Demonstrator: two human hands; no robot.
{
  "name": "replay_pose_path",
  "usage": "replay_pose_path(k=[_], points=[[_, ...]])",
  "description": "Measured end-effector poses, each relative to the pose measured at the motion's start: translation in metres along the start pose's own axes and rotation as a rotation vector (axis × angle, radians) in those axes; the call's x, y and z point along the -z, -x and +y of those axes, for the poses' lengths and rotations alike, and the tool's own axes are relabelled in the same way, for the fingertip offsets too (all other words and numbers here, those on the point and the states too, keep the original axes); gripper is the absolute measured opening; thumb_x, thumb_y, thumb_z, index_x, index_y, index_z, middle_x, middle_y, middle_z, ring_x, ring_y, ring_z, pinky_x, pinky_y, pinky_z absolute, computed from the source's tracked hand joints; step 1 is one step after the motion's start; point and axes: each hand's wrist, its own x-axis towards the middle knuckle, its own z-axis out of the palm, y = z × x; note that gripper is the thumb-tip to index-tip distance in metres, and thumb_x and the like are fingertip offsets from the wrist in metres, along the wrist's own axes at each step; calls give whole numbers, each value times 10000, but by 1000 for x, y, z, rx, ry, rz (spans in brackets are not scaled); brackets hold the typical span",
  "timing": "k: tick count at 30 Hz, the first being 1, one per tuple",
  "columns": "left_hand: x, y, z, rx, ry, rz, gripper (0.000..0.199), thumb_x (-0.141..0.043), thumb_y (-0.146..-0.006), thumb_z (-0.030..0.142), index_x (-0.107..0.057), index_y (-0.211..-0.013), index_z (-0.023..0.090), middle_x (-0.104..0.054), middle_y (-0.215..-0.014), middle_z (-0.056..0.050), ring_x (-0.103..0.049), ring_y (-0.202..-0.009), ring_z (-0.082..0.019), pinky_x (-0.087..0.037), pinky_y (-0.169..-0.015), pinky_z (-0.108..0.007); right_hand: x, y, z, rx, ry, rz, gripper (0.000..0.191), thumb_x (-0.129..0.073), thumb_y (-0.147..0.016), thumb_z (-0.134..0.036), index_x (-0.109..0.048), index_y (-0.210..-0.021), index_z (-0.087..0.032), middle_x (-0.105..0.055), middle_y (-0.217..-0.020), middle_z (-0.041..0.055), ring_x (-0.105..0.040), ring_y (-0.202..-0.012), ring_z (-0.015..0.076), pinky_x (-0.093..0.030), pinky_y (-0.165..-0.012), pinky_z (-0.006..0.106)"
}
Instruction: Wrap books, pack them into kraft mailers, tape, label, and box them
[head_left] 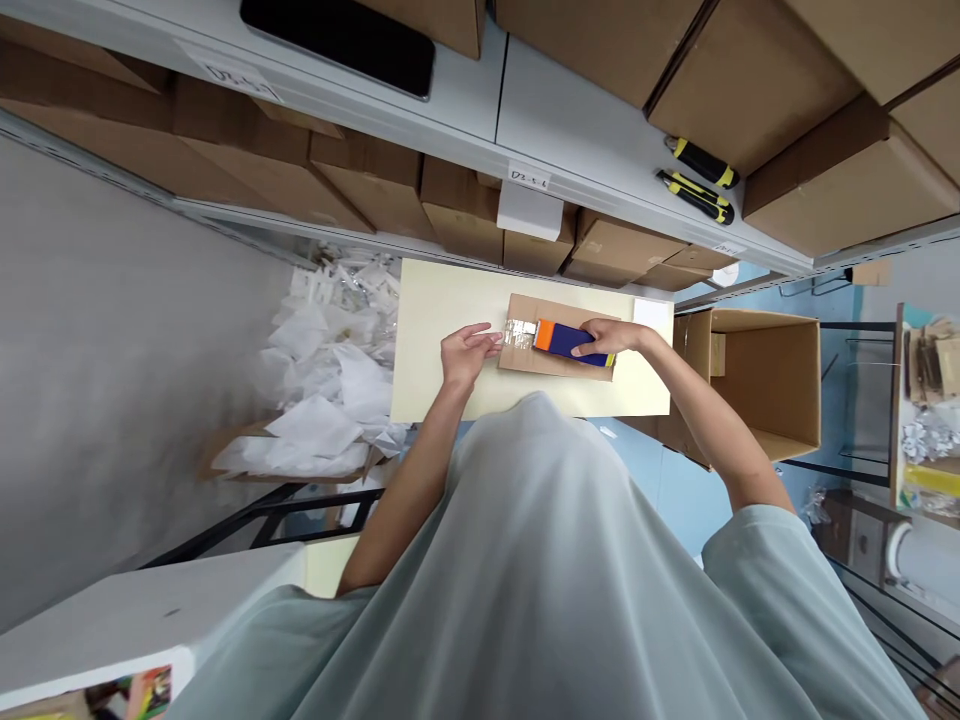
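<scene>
A flat cardboard box [556, 371] lies on the pale yellow tabletop [442, 290]. Clear, shiny tape [517, 334] covers part of its left end. My right hand [609, 340] is wrapped round a dark blue and orange tool [559, 338], which looks like a tape dispenser, over the middle and right of the box. The tool's orange end points left, close to the tape. My left hand [469, 354] is just off the box's left edge, fingers apart and stretched toward the tape; I see nothing held in it.
Shelves of cardboard boxes [463, 210] run behind the table, with two yellow and black cutters [697, 195] and a black phone [341, 45] above. White packing scraps [315, 430] pile up at the left. An open carton [772, 385] stands at the right.
</scene>
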Motion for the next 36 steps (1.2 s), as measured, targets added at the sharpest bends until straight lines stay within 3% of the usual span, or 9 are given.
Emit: replay_pose_path(k=[4, 10, 13, 17, 20, 24, 28, 31, 36], points=[[5, -3, 3, 17, 7, -40, 375, -898, -788, 205, -758, -1131, 143, -849, -994, -118, -794, -738, -190, -679, -825, -381, 0, 0, 0, -15, 1, 18, 302, -837, -921, -436, -679, -923, -178, -678, -820, 5, -571, -714, 143, -423, -639, 245], [9, -9, 2, -63, -87, -13, 450, -983, -687, 323, -788, -1053, 148, -795, -795, -61, -711, -605, -164, -622, -667, -311, 2, 0, 1, -24, -9, -3, 376, -870, -889, -490, -655, -905, -181, -654, -805, -5, -563, -717, 145, -418, -642, 252], [11, -16, 0, -98, -130, -49, 363, -917, -771, 395, -812, -1018, 150, -789, -806, -74, -706, -602, -165, -609, -652, -304, 3, 2, 0, -30, -27, -9, 380, -868, -896, -481, -640, -947, -181, -658, -834, -2, -569, -723, 143, -429, -634, 245], [11, -25, -3, -117, -112, -124, 424, -753, -856, 271, -785, -1270, 189, -793, -1326, -160, -823, -989, -245, -659, -864, -355, 3, 3, -3, -51, -36, -9, 359, -863, -912, -450, -630, -963, -181, -667, -859, 8, -562, -722, 138, -431, -616, 235], [9, -28, -2, -217, -255, -209, 534, -715, -850, 203, -748, -1383, 223, -716, -1513, -127, -725, -1336, -294, -605, -1095, -416, 3, 3, -6, -56, -37, -8, 337, -861, -917, -422, -635, -967, -178, -671, -867, 9, -570, -741, 139, -443, -624, 225], [8, -26, 8, -423, -711, -295, 353, -623, -975, 250, -803, -1276, 207, -801, -1361, -115, -737, -1271, -316, -558, -1156, -476, 4, 4, -9, -56, -47, -17, 306, -854, -922, -398, -639, -949, -182, -656, -841, -9, -558, -720, 131, -431, -608, 219], [9, -24, 21, -598, -1084, -345, 337, -541, -1040, 253, -828, -1196, 169, -824, -1263, -163, -742, -1215, -364, -540, -1115, -505, 5, 6, -12, -68, -71, -21, 262, -832, -937, -363, -639, -931, -186, -649, -822, -17, -559, -707, 129, -436, -615, 222], [8, -24, 30, -631, -1190, -353, 356, -509, -1069, 280, -816, -1212, 170, -819, -1256, -174, -743, -1200, -371, -532, -1089, -506, 7, 8, -15, -75, -71, -24, 259, -839, -929, -352, -641, -932, -184, -648, -820, -18, -562, -706, 129, -435, -616, 224], [6, -27, 40, -656, -1145, -378, 520, -548, -1015, 185, -637, -1528, 168, -814, -1267, -131, -725, -1194, -342, -516, -1102, -474, 10, 10, -20, -85, -68, -42, 204, -795, -968, -322, -654, -972, -175, -657, -847, -10, -572, -721, 130, -438, -632, 228]])
